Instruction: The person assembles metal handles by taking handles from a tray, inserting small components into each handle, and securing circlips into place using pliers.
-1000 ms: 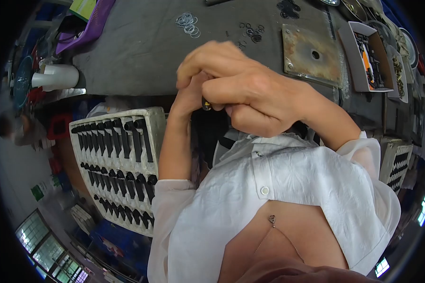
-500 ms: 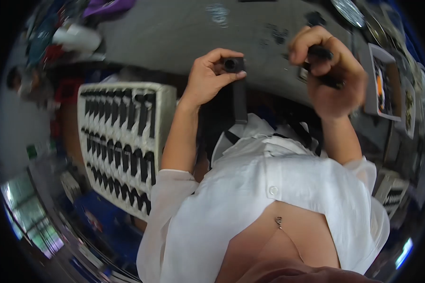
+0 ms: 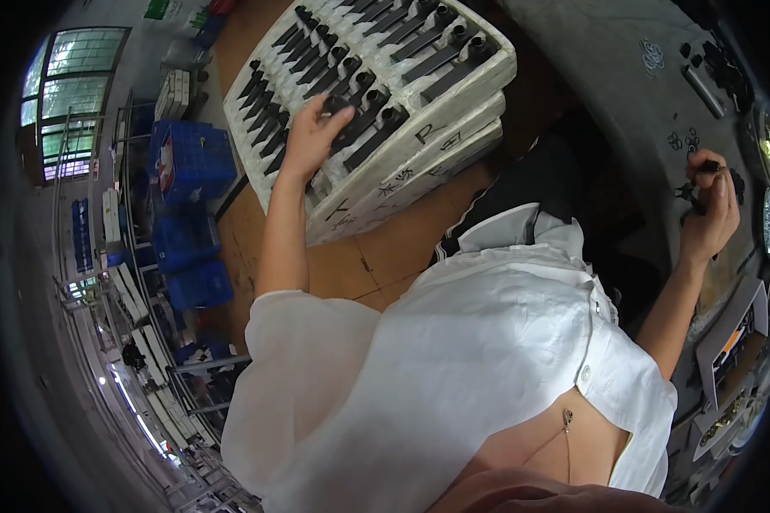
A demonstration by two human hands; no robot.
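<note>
My left hand (image 3: 310, 144) reaches over a white foam tray (image 3: 441, 115), thumb and fingers closed round the dark round end of a black bar part (image 3: 334, 104). Most of that part is hidden by the hand. Rows of similar black flat bars with ring-shaped ends (image 3: 445, 58) lie in the tray's slots. At the right, over the grey worktable (image 3: 607, 68), my right hand (image 3: 712, 214) is closed round a slim black tool (image 3: 708, 167). Its tip pokes out by the thumb; its kind is unclear.
More marked foam trays (image 3: 436, 175) are stacked underneath. Small black rings (image 3: 683, 138), clear rings (image 3: 652, 56) and a grey cylinder (image 3: 704, 91) lie on the worktable. A white box (image 3: 712, 363) stands at right. Blue crates (image 3: 192, 158) sit on the left.
My view has turned left toward the trays. My left hand has gone from the worktable edge, with a black bar part in it, to the foam tray. My right hand keeps the black tool.
</note>
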